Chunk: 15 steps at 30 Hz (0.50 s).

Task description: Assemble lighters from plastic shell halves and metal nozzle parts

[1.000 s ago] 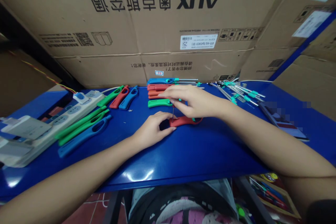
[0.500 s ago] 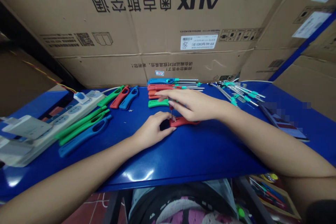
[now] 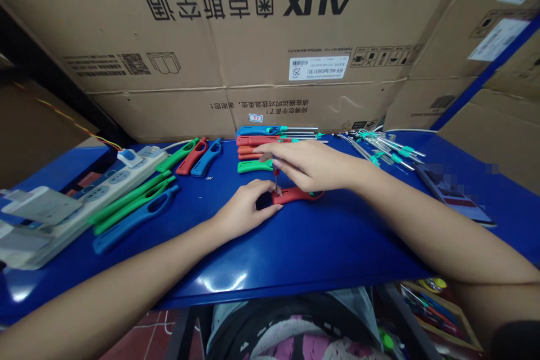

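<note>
A red lighter handle (image 3: pixel 293 195) lies flat on the blue table. My left hand (image 3: pixel 247 208) pinches its left end between thumb and fingers. Above that same end, my right hand (image 3: pixel 310 166) holds a small screwdriver (image 3: pixel 276 174) with a red grip, upright, its shaft pointing down at the handle. The tip is hidden by my left fingertips. Just behind my hands lie a green lighter (image 3: pixel 255 166), an orange one (image 3: pixel 248 150), a red one (image 3: pixel 257 140) and a blue one (image 3: pixel 258 130), stacked in a row with metal rods pointing right.
Green, red and blue handle shells (image 3: pixel 206 158) lie at the left beside a white power strip (image 3: pixel 107 188). Metal rods with teal parts (image 3: pixel 379 149) are piled at the back right, near a phone (image 3: pixel 453 197). A large cardboard box (image 3: pixel 261 39) stands behind the table (image 3: pixel 320 253).
My right hand has shifted very slightly, and more of the screwdriver's red grip shows. My left hand stays on the red handle. The view has moved a little.
</note>
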Motion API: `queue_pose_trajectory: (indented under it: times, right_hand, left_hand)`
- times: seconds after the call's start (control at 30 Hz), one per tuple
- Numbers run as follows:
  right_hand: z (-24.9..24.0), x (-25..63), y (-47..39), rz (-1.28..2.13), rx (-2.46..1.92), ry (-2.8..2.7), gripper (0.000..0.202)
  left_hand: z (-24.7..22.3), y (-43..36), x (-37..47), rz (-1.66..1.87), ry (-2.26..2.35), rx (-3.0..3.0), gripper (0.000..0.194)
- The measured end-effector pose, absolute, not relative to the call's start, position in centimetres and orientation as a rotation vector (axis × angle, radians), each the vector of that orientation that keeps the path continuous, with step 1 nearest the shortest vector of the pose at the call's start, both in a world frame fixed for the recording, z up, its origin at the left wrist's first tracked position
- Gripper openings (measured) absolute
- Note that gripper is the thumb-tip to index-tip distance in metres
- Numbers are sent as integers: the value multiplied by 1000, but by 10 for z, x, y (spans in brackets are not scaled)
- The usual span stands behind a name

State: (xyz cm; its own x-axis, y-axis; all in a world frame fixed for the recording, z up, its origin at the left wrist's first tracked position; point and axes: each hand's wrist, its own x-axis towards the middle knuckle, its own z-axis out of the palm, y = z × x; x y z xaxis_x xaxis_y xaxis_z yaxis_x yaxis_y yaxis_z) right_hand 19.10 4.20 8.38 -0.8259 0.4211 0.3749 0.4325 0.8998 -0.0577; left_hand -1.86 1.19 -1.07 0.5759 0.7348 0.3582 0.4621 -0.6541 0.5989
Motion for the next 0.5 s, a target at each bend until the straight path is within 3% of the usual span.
queue_pose_trajectory:
  times: [0.1, 0.33, 0.5]
  right_hand:
    - [88, 192, 42, -35, -671, -2693, 28]
    - [82, 186, 42, -541, -851, -2625, 62]
    - [87, 183, 33, -419, -899, -2612, 38]
  left_hand:
    - [-9, 11, -18, 800, 968, 2348, 13]
    - [-9, 12, -19, 807, 960, 2350, 13]
    - [-10, 12, -19, 818, 966, 2389, 13]
